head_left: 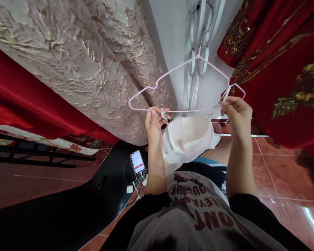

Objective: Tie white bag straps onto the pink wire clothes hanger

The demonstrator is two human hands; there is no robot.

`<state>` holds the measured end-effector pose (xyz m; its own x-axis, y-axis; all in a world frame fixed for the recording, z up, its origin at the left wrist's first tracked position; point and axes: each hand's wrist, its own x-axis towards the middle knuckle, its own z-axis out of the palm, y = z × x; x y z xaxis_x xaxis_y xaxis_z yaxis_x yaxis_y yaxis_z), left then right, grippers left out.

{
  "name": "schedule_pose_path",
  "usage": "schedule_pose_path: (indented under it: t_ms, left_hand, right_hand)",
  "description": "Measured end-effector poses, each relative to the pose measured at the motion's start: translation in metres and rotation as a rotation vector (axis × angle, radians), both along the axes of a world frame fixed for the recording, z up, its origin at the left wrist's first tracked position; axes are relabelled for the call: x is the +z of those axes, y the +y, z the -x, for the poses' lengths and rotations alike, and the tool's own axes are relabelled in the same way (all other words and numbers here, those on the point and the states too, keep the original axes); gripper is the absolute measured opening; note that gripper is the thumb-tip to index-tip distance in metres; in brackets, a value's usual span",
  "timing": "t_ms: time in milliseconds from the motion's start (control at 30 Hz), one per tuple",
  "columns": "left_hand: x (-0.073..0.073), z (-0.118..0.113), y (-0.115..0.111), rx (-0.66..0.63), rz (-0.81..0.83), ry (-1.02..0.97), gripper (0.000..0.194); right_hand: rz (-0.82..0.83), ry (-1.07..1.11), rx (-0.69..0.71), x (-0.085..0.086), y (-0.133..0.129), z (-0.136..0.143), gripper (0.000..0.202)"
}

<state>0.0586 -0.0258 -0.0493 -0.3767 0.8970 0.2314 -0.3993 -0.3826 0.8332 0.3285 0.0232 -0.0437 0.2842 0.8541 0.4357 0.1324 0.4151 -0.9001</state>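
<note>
A pale pink hanger [177, 66] is stretched out in front of me, its metal hook near a white metal rack. My left hand [155, 120] pinches the hanger's bottom bar near its left end, with a small white loop around the bar beside the fingers. At the right end, my right hand [235, 108] holds a thin white strap [226, 93] that runs up to the hanger's notch. A cream-white garment [188, 136] hangs below the bar between my hands, over my lap.
A glossy black bench [68, 205] lies at left, bearing a lit phone [137, 162], a dark phone, a white charger and cables. Beige patterned curtain [94, 62] and red cloth [285, 80] flank the white rack [193, 69]. Reddish tiles [272, 167] cover the floor.
</note>
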Motion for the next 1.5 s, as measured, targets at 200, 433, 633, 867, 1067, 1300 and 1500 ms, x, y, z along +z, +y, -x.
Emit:
schedule_pose_path:
  t_ms: [200, 433, 633, 867, 1067, 1300, 1500]
  left_hand:
    - [-0.004, -0.005, 0.006, -0.006, -0.022, -0.01, 0.045]
    - [-0.004, -0.007, 0.007, 0.033, 0.008, 0.012, 0.04]
    - [-0.008, -0.011, 0.007, -0.035, 0.065, -0.023, 0.039]
    - [-0.009, -0.013, 0.001, -0.031, 0.054, 0.005, 0.038]
    - [-0.019, 0.017, -0.004, 0.217, 0.056, 0.137, 0.032]
    - [-0.006, 0.061, -0.008, 0.649, -0.166, 0.36, 0.028]
    - [0.036, 0.073, 0.004, 0.394, -0.396, 0.691, 0.028]
  right_hand:
    - [-0.028, 0.003, 0.108, 0.043, 0.009, -0.012, 0.012]
    - [-0.458, 0.306, -0.298, 0.02, 0.04, -0.038, 0.026]
    - [-0.521, 0.163, -0.507, 0.011, -0.014, 0.012, 0.01]
    - [-0.192, -0.548, 0.061, -0.002, -0.016, 0.04, 0.025]
    - [-0.185, -0.512, 0.01, -0.016, -0.017, 0.037, 0.029]
    - [-0.203, -0.44, -0.014, -0.017, -0.017, 0.031, 0.034]
    - [-0.22, -0.467, -0.011, -0.019, -0.02, 0.031, 0.035]
